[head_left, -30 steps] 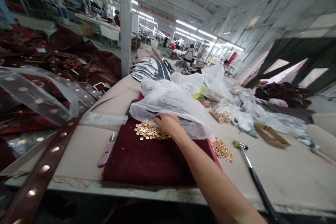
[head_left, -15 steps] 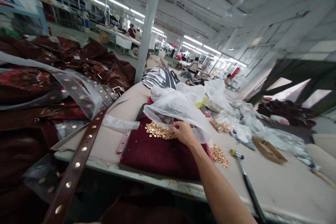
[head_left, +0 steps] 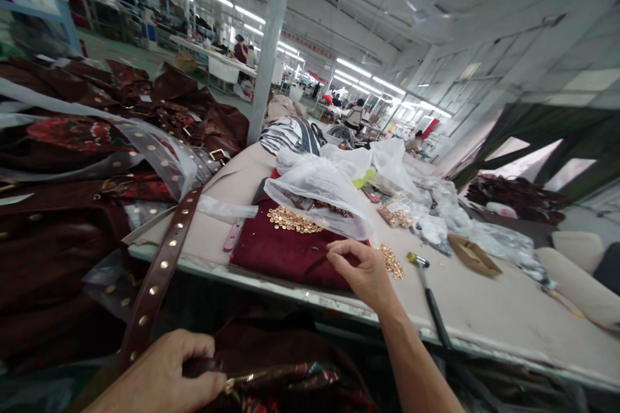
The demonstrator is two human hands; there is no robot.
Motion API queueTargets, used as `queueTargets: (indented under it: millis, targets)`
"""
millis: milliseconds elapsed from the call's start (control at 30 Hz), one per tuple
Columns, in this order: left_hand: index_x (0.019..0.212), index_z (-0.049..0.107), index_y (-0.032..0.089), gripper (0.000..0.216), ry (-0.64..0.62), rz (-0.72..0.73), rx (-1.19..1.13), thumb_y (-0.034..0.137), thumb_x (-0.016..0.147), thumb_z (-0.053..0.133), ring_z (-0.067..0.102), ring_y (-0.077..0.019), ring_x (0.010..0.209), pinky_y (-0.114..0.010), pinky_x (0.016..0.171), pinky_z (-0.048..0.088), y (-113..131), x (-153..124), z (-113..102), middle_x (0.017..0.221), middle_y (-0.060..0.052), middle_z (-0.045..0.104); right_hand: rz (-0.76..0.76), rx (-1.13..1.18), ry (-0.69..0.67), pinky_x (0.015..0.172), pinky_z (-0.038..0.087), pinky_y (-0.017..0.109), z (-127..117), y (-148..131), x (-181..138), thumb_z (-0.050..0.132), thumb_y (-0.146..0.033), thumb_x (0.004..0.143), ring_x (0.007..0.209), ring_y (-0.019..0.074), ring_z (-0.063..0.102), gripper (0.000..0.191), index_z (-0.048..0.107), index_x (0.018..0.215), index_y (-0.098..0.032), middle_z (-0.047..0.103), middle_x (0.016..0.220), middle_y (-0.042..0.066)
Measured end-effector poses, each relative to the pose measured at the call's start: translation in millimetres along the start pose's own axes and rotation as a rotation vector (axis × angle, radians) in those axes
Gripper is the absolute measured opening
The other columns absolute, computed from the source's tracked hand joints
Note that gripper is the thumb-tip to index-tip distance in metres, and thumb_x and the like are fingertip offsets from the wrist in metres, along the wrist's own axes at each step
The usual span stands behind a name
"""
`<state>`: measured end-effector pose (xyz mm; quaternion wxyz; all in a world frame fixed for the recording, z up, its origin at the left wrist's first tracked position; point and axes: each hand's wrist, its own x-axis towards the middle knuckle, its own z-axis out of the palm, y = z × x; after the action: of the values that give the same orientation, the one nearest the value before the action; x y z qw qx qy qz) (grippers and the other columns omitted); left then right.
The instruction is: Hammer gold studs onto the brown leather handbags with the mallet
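Observation:
My right hand (head_left: 361, 268) hovers over the near edge of a maroon cloth (head_left: 285, 248), thumb and forefinger pinched together; anything between them is too small to see. A heap of gold studs (head_left: 293, 221) lies on the cloth's far side, half under a clear plastic bag (head_left: 320, 190). A second heap of gold studs (head_left: 390, 260) sits just right of my hand. Low in front of the table, my left hand (head_left: 165, 371) grips a dark red patterned garment (head_left: 290, 381) with a gold trim.
A hammer (head_left: 426, 284) lies right of the studs, pink snips (head_left: 232, 237) left of the cloth. A brown studded belt (head_left: 159, 271) hangs over the table's left edge beside piled dark red garments (head_left: 72, 161). Bags and a cardboard box (head_left: 472, 255) lie further right. People work far behind.
My right hand has drawn back from the stud heap toward the table's near edge, fingers pinched. My left hand with the garment has come into view at the bottom.

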<state>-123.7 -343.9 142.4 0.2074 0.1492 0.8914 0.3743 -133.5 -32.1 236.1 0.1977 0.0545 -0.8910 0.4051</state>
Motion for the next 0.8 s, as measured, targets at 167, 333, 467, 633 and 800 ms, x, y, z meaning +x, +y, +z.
queueTargets:
  millis: [167, 333, 467, 633, 800]
  targets:
    - [0.06, 0.051, 0.018, 0.026, -0.277, 0.002, -0.138, 0.042, 0.068, 0.057, 0.04, -0.013, 0.059, -0.025, 0.055, 0.025, 23, -3, -27, 0.058, 0.004, 0.041, 0.091, 0.106, -0.138, 0.056, 0.047, 0.023, 13, -23, -40, 0.068, -0.035, 0.087, 0.059, 0.0145, 0.063, 0.019, 0.072, 0.079, -0.018, 0.072, 0.069, 0.002]
    - [0.065, 0.056, 0.017, 0.029, -0.348, -0.004, -0.194, 0.045, 0.067, 0.061, 0.041, -0.0132, 0.059, -0.025, 0.054, 0.027, 23, 1, -34, 0.059, 0.005, 0.045, 0.232, 0.524, -0.392, 0.069, 0.054, 0.025, 31, -64, -66, 0.065, -0.037, 0.093, 0.083, 0.0175, 0.071, 0.019, 0.065, 0.089, -0.018, 0.077, 0.099, 0.008]
    - [0.067, 0.057, 0.016, 0.033, -0.374, 0.047, -0.215, 0.049, 0.07, 0.057, 0.038, -0.0131, 0.062, -0.025, 0.056, 0.026, 23, 2, -40, 0.061, 0.005, 0.041, 0.35, 0.642, -0.512, 0.062, 0.051, 0.022, 47, -85, -74, 0.062, -0.036, 0.094, 0.069, 0.0134, 0.068, 0.019, 0.062, 0.091, -0.018, 0.074, 0.079, 0.003]
    - [0.071, 0.06, 0.016, 0.039, -0.402, 0.084, -0.229, 0.054, 0.072, 0.056, 0.039, -0.0137, 0.063, -0.025, 0.056, 0.028, 28, -1, -47, 0.063, 0.004, 0.043, 0.416, 0.432, -0.62, 0.047, 0.042, 0.016, 73, -83, -82, 0.062, -0.023, 0.088, 0.051, 0.0077, 0.059, 0.014, 0.064, 0.102, -0.02, 0.067, 0.073, -0.004]
    - [0.069, 0.059, 0.017, 0.03, -0.362, 0.055, -0.191, 0.047, 0.069, 0.061, 0.042, -0.0131, 0.059, -0.025, 0.052, 0.028, 29, -5, -41, 0.06, 0.005, 0.047, 0.434, 0.305, -0.645, 0.045, 0.041, 0.017, 83, -82, -82, 0.062, -0.02, 0.088, 0.05, 0.0083, 0.059, 0.005, 0.058, 0.09, -0.021, 0.066, 0.069, -0.006]
